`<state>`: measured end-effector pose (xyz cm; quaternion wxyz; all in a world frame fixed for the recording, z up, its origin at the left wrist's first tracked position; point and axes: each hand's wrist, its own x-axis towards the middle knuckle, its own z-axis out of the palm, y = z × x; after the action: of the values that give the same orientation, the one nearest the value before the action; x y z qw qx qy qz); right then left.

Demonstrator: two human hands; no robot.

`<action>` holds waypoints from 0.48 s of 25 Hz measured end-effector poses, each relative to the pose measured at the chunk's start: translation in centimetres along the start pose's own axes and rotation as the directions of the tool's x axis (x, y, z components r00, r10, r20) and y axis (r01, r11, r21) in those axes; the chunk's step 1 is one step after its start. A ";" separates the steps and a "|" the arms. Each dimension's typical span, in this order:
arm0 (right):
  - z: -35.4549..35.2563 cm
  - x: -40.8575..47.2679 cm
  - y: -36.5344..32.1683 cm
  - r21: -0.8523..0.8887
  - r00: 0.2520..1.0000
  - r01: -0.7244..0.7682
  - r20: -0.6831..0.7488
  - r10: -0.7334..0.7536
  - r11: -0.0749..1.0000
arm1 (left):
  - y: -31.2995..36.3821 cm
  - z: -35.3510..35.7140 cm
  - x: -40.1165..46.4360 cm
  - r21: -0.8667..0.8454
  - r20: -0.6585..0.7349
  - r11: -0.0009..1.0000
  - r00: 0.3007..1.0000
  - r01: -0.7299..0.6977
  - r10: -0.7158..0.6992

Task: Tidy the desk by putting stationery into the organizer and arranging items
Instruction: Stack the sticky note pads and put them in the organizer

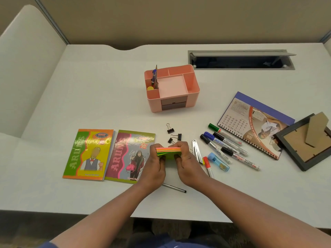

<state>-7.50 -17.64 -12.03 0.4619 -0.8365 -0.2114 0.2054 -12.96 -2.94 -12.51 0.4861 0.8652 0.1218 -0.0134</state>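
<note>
Holding a stack of sticky notes (168, 150) between them, both hands are working just above the desk (107, 97). The left hand (156, 164) is gripping the stack's left end with curled fingers, and the right hand (186, 163) is gripping its right end the same way, thumbs underneath. The stack is showing pink, orange, yellow and green layers and is sitting level between the two hands. Beyond the hands, well apart from them, a pink organizer (172, 87) is standing upright with a pen and pencil (154, 77) in its left rear compartment. Three binder clips (172, 135) are lying just beyond the hands. Two notebooks (109, 155) are lying flat to the left of the hands, the nearer one partly under the left hand. Several markers (227, 145) are lying to the right of the hands, with a calendar (254, 124) and a picture frame (306, 142) farther right. A thin pen (176, 188) is lying under the wrists.
</note>
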 end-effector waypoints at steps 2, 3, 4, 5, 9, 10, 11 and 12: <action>-0.4 0.2 -0.3 0.010 1.000 -0.020 -0.014 0.020 1.000 | 0.3 -0.5 0.4 0.033 0.008 0.999 1.000 -0.011 0.011; -0.7 0.4 -0.6 0.026 0.999 -0.027 -0.023 0.028 0.999 | 0.6 -0.9 0.7 0.036 0.010 0.999 1.000 -0.015 0.015; -1.2 0.9 -0.9 0.050 0.999 -0.029 -0.037 0.031 0.998 | 1.0 -1.3 1.2 0.034 0.010 0.999 1.000 -0.019 0.019; -1.8 1.5 -1.4 0.076 0.998 -0.023 -0.060 0.027 0.997 | 1.5 -1.8 1.9 0.034 0.007 0.999 1.000 -0.025 0.025; -5.5 4.5 -3.2 0.032 0.977 0.107 -0.190 -0.099 0.994 | 4.0 -4.0 5.5 0.120 0.065 0.982 0.988 -0.148 0.141; -6.6 5.2 -3.8 -0.029 0.971 0.141 -0.189 -0.144 0.990 | 4.9 -4.6 6.3 0.173 0.089 0.969 0.982 -0.179 0.166; -7.6 5.9 -4.5 -0.093 0.968 0.168 -0.171 -0.182 0.981 | 5.8 -5.0 7.1 0.239 0.106 0.949 0.977 -0.206 0.185; -8.6 6.5 -5.2 -0.151 0.967 0.184 -0.151 -0.207 0.971 | 6.8 -5.5 8.0 0.305 0.117 0.922 0.971 -0.237 0.211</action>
<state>1.60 -17.50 -4.30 0.4378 -0.8553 -0.2673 0.0737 -4.21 -0.13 -5.07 0.3439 0.9389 -0.0017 -0.0126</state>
